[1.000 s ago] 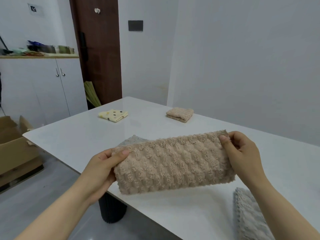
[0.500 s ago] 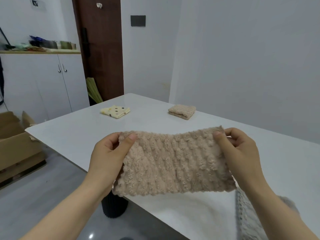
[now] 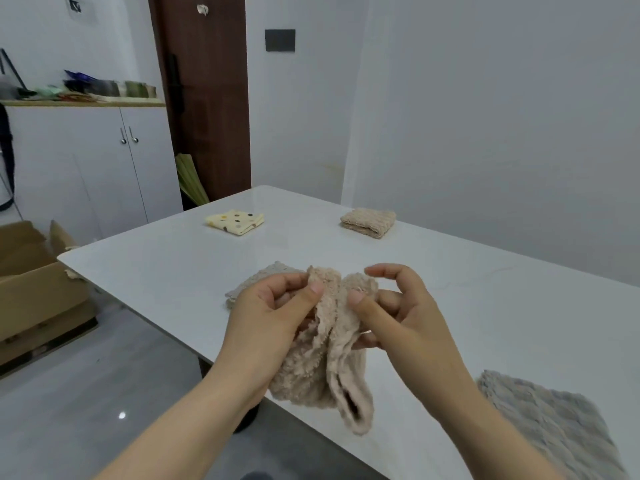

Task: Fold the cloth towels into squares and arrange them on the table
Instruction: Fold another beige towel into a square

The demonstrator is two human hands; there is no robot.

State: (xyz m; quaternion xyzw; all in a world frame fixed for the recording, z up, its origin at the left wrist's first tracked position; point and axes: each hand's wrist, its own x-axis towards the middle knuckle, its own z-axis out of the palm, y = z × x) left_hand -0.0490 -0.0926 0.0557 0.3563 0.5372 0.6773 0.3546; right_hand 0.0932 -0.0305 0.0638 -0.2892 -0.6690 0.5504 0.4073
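Note:
A beige fluffy towel (image 3: 325, 362) hangs doubled over in the air above the near edge of the white table (image 3: 485, 306). My left hand (image 3: 273, 317) pinches one top end of it between thumb and fingers. My right hand (image 3: 398, 313) pinches the other top end, close beside the left, with its forefinger raised. A grey towel (image 3: 263, 278) lies flat on the table behind my hands, partly hidden. Another grey towel (image 3: 550, 420) lies at the near right. A folded yellow dotted cloth (image 3: 236, 221) and a folded beige towel (image 3: 368, 222) rest at the far end.
An open cardboard box (image 3: 34, 282) stands on the floor to the left. White cabinets (image 3: 86, 168) with clutter on top and a brown door (image 3: 207, 98) are behind. A white wall runs along the table's right side.
My hands have come together, bringing the two ends of the beige towel side by side, so the stretched strip now hangs folded in half.

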